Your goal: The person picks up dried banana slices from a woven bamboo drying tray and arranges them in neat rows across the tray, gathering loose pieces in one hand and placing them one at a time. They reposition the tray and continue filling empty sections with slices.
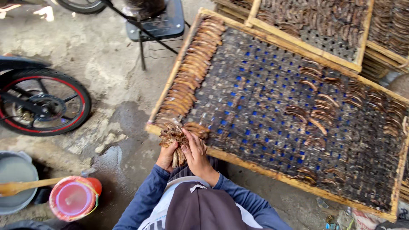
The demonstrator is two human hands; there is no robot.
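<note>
My left hand [167, 156] grips a thick bundle of brown dried curved strips [171, 135] at the near left corner of a big wooden-framed drying rack [255, 165] with dark woven mesh. My right hand [195, 154] lies against the bundle's right side, fingers on the strips. A neat column of the same orange-brown strips [191, 70] runs along the rack's left edge. More strips lie scattered in small clusters [315, 113] over the mesh toward the right.
More racks filled with strips [319, 25] are stacked beyond. A motorbike wheel with a red rim [42, 102] stands at left. A red bucket [73, 198], a grey basin [15, 172] with a wooden paddle [25, 186], and a dark metal stand [157, 25] sit on the wet concrete.
</note>
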